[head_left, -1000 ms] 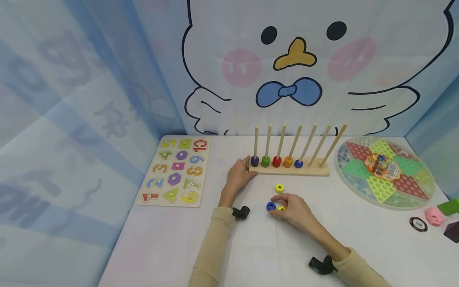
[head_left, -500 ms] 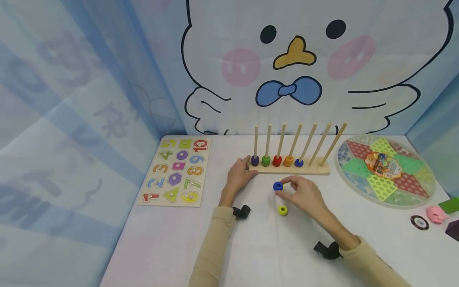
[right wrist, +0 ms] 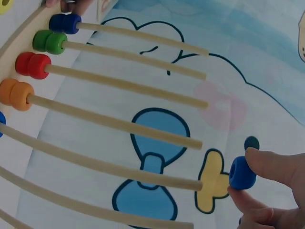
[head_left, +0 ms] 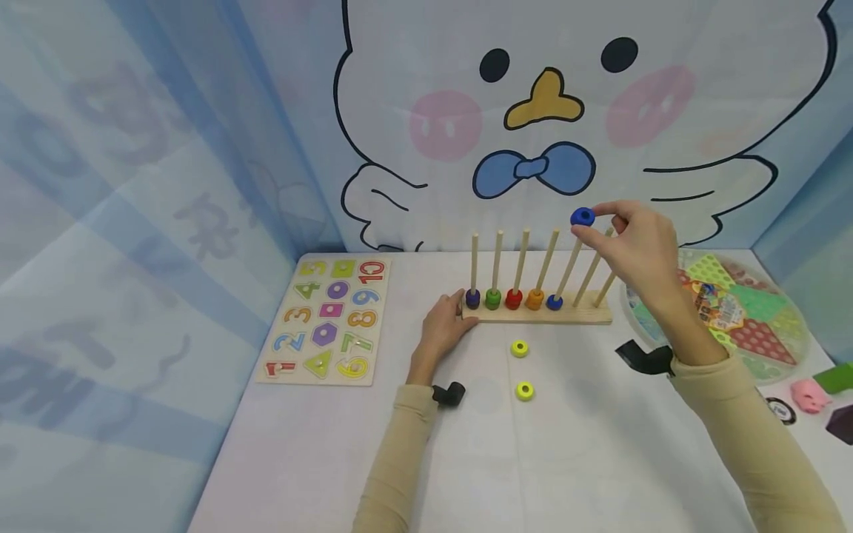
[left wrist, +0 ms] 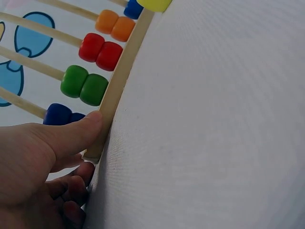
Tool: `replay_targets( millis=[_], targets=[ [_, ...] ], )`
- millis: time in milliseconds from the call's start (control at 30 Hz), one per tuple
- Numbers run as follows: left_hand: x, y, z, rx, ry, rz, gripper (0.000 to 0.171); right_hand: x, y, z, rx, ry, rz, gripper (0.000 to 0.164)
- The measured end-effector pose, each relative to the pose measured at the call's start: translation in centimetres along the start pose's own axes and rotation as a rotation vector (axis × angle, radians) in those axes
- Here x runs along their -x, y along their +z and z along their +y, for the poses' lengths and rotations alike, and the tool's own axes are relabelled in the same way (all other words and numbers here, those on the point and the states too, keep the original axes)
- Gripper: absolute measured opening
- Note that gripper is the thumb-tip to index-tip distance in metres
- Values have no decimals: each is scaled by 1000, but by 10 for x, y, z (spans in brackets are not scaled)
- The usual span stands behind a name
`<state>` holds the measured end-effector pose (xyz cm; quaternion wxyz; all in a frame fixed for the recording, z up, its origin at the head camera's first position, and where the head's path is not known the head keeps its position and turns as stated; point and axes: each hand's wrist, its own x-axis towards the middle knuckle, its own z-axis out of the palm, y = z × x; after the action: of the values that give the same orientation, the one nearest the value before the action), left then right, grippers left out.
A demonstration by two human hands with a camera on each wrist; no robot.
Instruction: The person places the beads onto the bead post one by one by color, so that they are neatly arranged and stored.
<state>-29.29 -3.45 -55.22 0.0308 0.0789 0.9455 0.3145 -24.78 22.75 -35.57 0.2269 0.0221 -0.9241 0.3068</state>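
Observation:
My right hand [head_left: 643,248] pinches a blue bead [head_left: 583,217] between thumb and fingers at the top of the fifth peg. In the right wrist view this blue bead [right wrist: 242,172] is just off that peg's tip. My left hand [head_left: 443,329] grips the left end of the wooden peg rack [head_left: 573,316], thumb on its front edge [left wrist: 90,126]. Pairs of dark blue, green [left wrist: 85,86], red [left wrist: 100,51] and orange [left wrist: 115,25] beads sit on the first pegs. One blue bead [head_left: 554,302] lies at the foot of the fifth; the last pegs are bare.
Two yellow beads, one nearer the rack [head_left: 520,349] and one closer to me [head_left: 525,391], lie on the white table. A number puzzle board [head_left: 324,334] is at the left. A round checkers board [head_left: 760,326], a pink pig [head_left: 809,397] and blocks are at the right.
My right hand has picked the blue bead up from the table and carried it up and to the right, to the fifth peg's top. The left hand has stayed on the rack.

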Motion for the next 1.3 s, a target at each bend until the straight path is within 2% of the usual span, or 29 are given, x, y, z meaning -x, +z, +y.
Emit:
replay_targets(
  millis=[233, 400, 567, 667, 733, 800, 867, 1100, 1200, 1300],
  targets=[
    [1, 1, 4, 5, 11, -18, 69, -2, 1, 15, 46, 77, -47, 55],
    [0, 3, 3, -4, 22, 7, 69, 0, 7, 21, 67, 65, -62, 54],
    [-1, 5, 1, -28, 36, 17, 69, 10, 9, 21, 27, 18, 11, 49],
    [-2, 3, 2, -25, 40, 20, 69, 26, 16, 19, -26, -26, 81, 43],
    [-2, 2, 2, -25, 41, 21, 69, 41, 27, 17, -61, -38, 71, 39],
    [-2, 1, 2, -25, 42, 18, 69, 57, 40, 17, -87, -26, 8, 35],
    [-2, 0, 2, -25, 38, 18, 69, 69, 55, 19, -105, 9, -97, 34],
    [-2, 0, -1, -21, 23, 21, 69, 92, 108, 42, -154, 135, -443, 38],
    [-2, 0, -1, -23, 26, 17, 69, 102, 122, 52, -149, 159, -531, 42],
    [-1, 1, -1, -21, 23, 14, 69, 107, 131, 59, -136, 164, -563, 43]
  ],
)
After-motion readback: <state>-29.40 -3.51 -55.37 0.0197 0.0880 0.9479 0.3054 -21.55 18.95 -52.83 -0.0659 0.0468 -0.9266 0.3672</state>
